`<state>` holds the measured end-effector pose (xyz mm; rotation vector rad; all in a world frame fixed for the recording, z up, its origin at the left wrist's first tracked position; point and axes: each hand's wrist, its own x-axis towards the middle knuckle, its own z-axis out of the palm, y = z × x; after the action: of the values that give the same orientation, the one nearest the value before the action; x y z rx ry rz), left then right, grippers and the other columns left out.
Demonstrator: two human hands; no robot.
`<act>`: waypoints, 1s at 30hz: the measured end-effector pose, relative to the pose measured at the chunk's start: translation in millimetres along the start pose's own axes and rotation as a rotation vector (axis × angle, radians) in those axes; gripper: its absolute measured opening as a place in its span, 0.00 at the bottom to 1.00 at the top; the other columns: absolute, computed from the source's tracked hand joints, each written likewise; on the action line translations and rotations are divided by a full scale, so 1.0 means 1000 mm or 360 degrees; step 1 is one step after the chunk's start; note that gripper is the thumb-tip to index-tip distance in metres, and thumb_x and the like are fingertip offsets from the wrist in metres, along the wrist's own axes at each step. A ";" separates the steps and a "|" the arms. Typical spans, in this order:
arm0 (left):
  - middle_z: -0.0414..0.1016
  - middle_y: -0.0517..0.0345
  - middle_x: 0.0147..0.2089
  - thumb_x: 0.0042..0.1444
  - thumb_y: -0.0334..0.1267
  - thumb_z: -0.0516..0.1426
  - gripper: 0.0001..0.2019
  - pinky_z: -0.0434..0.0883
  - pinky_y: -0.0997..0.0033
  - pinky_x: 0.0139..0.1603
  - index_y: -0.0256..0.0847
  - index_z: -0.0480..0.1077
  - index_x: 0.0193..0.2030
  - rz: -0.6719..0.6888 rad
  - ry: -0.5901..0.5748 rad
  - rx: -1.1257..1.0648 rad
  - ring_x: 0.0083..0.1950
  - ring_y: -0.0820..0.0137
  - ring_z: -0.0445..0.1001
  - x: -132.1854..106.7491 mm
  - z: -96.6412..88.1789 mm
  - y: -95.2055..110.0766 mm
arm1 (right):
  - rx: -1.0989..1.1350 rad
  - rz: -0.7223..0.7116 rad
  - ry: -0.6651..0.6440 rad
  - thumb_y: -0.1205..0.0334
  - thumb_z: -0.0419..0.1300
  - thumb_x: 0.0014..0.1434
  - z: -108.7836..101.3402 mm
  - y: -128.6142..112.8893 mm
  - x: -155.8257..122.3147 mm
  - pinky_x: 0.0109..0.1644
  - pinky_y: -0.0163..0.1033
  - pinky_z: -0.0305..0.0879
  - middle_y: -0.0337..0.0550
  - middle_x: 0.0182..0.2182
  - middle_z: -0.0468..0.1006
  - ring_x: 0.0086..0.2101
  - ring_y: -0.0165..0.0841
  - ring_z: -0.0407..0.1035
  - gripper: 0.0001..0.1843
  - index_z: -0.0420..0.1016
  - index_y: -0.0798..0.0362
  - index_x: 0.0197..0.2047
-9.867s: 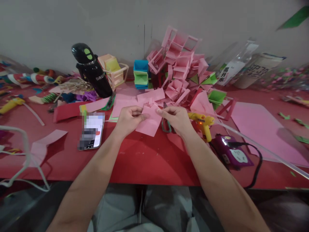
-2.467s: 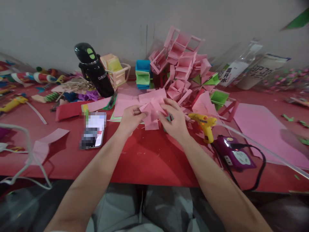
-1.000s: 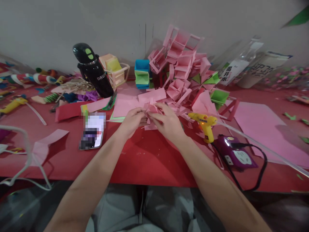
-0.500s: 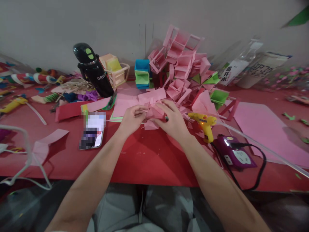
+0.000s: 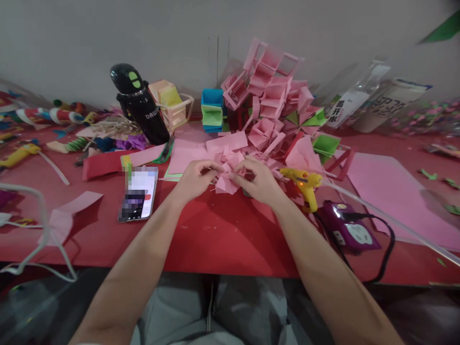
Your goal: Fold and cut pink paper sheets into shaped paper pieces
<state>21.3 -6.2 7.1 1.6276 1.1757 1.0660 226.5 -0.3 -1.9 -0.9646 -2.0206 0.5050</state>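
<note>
Between my two hands is a folded pink paper piece (image 5: 226, 176), just above the red table. My left hand (image 5: 197, 179) pinches its left side with thumb and fingertips. On the other side, my right hand (image 5: 258, 178) grips it between thumb and bent fingers. Its exact shape is hard to make out against the pink scraps behind it. Right of my right hand lies a yellow hot glue gun (image 5: 304, 183) with an orange light showing. A heap of pink paper chairs and folded pieces (image 5: 271, 98) rises behind my hands.
A phone (image 5: 139, 194) lies left of my forearm. A black bottle (image 5: 140, 105) stands behind it. The purple power socket (image 5: 350, 227) with its black cord sits right, near pink sheets (image 5: 398, 191). White wire (image 5: 39, 230) hangs over the left table edge.
My hands have shifted their hold on the pink paper piece, and it has turned. My right fingers have drawn in lower and closer to the thumb.
</note>
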 end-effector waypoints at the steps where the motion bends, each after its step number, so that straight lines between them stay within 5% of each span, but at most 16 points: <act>1: 0.82 0.53 0.37 0.56 0.28 0.58 0.08 0.76 0.69 0.40 0.38 0.80 0.35 -0.0019 -0.0019 -0.0024 0.34 0.70 0.77 0.000 0.000 0.001 | 0.0007 -0.0005 0.0014 0.60 0.65 0.61 0.000 0.000 0.000 0.38 0.39 0.60 0.38 0.28 0.69 0.32 0.32 0.64 0.08 0.74 0.52 0.31; 11: 0.83 0.52 0.38 0.51 0.27 0.57 0.12 0.78 0.67 0.45 0.36 0.81 0.39 -0.0186 -0.0081 -0.0115 0.38 0.68 0.79 -0.002 -0.002 0.007 | -0.0026 0.0006 0.0189 0.66 0.66 0.58 0.001 0.000 0.000 0.38 0.40 0.59 0.37 0.29 0.71 0.31 0.32 0.64 0.07 0.71 0.50 0.31; 21: 0.84 0.52 0.41 0.50 0.30 0.60 0.12 0.77 0.65 0.46 0.38 0.81 0.41 -0.0068 -0.0151 -0.0063 0.43 0.64 0.80 -0.002 -0.005 0.002 | -0.0074 0.0032 0.0241 0.64 0.68 0.57 0.001 0.001 0.000 0.35 0.39 0.57 0.36 0.27 0.69 0.29 0.31 0.62 0.07 0.74 0.50 0.30; 30: 0.81 0.53 0.38 0.56 0.36 0.63 0.07 0.78 0.68 0.42 0.37 0.78 0.39 0.0071 -0.0080 -0.0020 0.36 0.70 0.79 -0.002 -0.002 0.000 | -0.0067 0.0023 0.0265 0.62 0.68 0.58 0.001 -0.001 0.000 0.37 0.40 0.60 0.38 0.28 0.72 0.30 0.33 0.64 0.07 0.75 0.49 0.30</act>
<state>19.0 -8.1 7.1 1.6683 1.1027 1.0524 225.3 -0.8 -2.2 -1.0135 -1.8822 0.3783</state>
